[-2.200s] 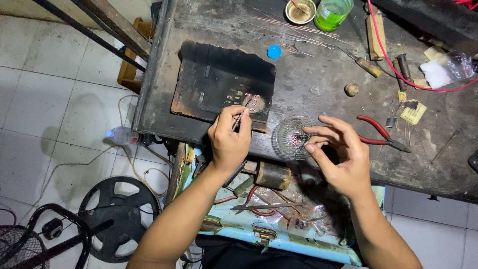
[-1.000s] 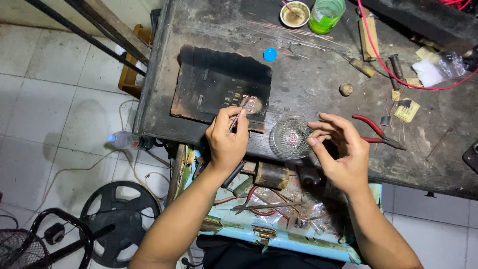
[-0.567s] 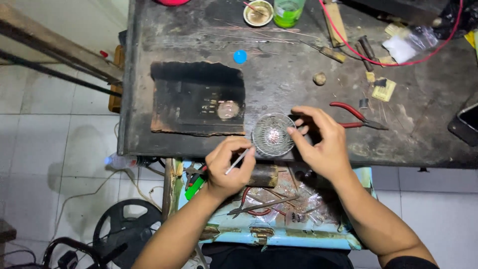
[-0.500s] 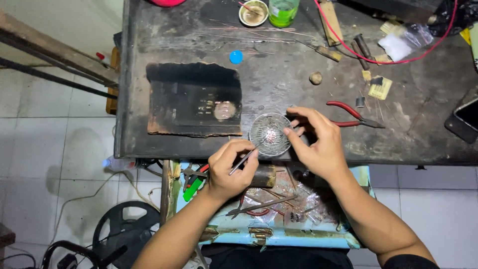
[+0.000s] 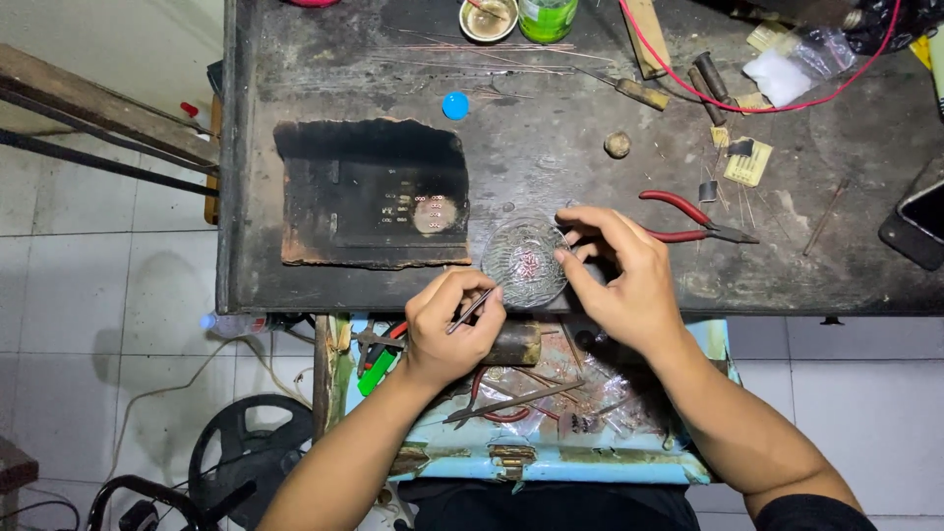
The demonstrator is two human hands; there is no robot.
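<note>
Dark workbench (image 5: pixel 551 157), left hand (image 5: pixel 447 329) pinching tweezers (image 5: pixel 470 311), right hand (image 5: pixel 619 275) gripping glass dish (image 5: pixel 521 261)

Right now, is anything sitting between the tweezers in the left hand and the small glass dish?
Nothing visible does. The left hand holds thin tweezers just off the near left rim of the glass dish, with only bare bench edge between them. The right hand touches the dish's right rim, off that path. The red-handled pliers lie further right.

Bare forearms, dark short sleeve
</note>
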